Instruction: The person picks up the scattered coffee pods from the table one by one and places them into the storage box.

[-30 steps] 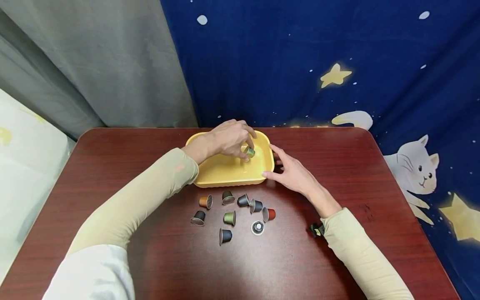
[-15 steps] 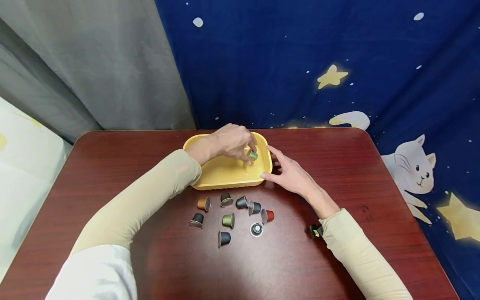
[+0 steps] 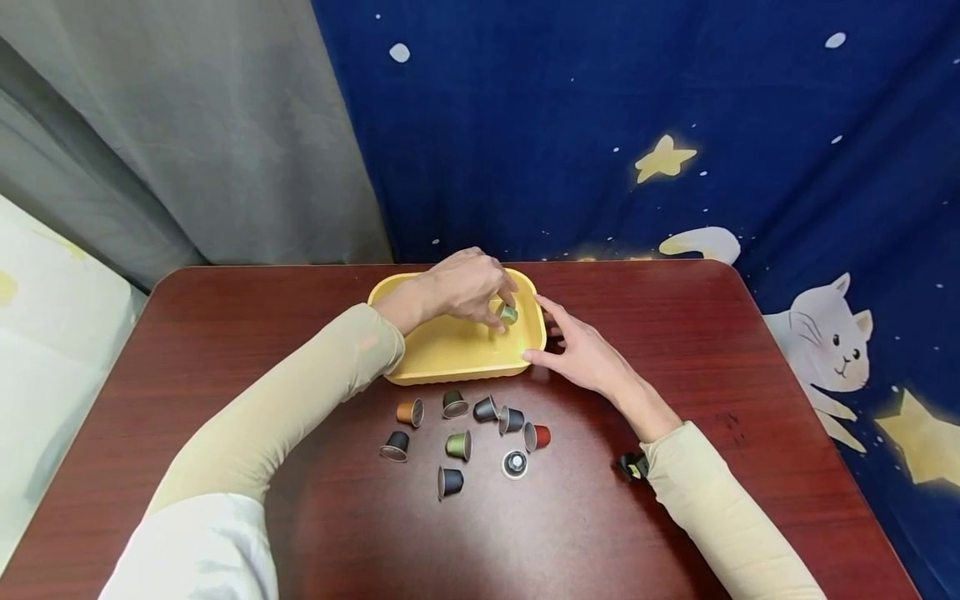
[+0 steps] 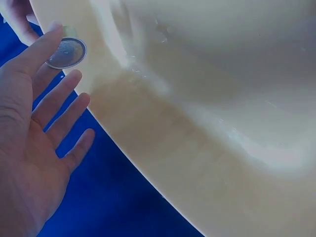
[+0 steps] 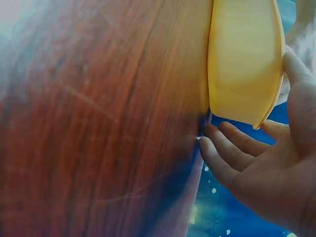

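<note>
My left hand (image 3: pixel 467 285) reaches into a yellow plastic basin (image 3: pixel 450 372). Between thumb and fingertips it holds a green coffee capsule (image 3: pixel 507 313) above the basin's right part. In the left wrist view the capsule's silver lid (image 4: pixel 69 53) faces the camera, and the other fingers spread loosely. My right hand (image 3: pixel 588 350) holds the basin's right end, its thumb on the near corner of the rim and its index finger at the far corner. The right wrist view shows its remaining fingers extended below the basin's wall (image 5: pixel 244 59), apart from it.
In front of the basin, several capsules lie scattered on the dark red table (image 3: pixel 337 517): an orange one (image 3: pixel 406 412), a red one (image 3: pixel 542 436), a green one (image 3: pixel 456 446) and several dark ones. One capsule (image 3: pixel 514 464) stands lid down. Curtains hang behind the table.
My left hand has moved slightly right inside the basin, still holding the green capsule. My right hand stays at the basin's end. The head view has shifted slightly.
</note>
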Tool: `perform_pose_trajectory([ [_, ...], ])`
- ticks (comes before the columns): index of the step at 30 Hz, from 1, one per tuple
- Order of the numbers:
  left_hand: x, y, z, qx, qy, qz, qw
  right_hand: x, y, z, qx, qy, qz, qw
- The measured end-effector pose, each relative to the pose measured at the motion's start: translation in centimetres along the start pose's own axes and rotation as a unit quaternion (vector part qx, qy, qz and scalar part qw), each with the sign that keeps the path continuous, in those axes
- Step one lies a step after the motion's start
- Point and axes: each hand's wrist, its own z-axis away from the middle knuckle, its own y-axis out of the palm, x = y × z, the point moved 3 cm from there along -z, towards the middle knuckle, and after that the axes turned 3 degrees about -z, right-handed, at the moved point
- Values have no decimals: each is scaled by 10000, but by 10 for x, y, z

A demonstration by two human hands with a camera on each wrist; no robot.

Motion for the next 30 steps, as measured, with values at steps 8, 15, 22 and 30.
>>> perform_pose_trajectory([
  [8, -3, 2, -1, 158, 132, -76, 9998, -2, -1, 0, 18, 16, 74, 10000],
  [15, -2, 5, -4, 229, 166, -64, 9996, -3, -1, 0, 41, -25, 107, 9999],
  [22, -3, 9, -9, 378, 161, -72, 9991, -2, 0, 0, 62, -50, 31, 10000],
  [30, -3, 11, -12, 359, 65, 54, 9993, -1, 1, 0, 36, -30, 15, 10000],
])
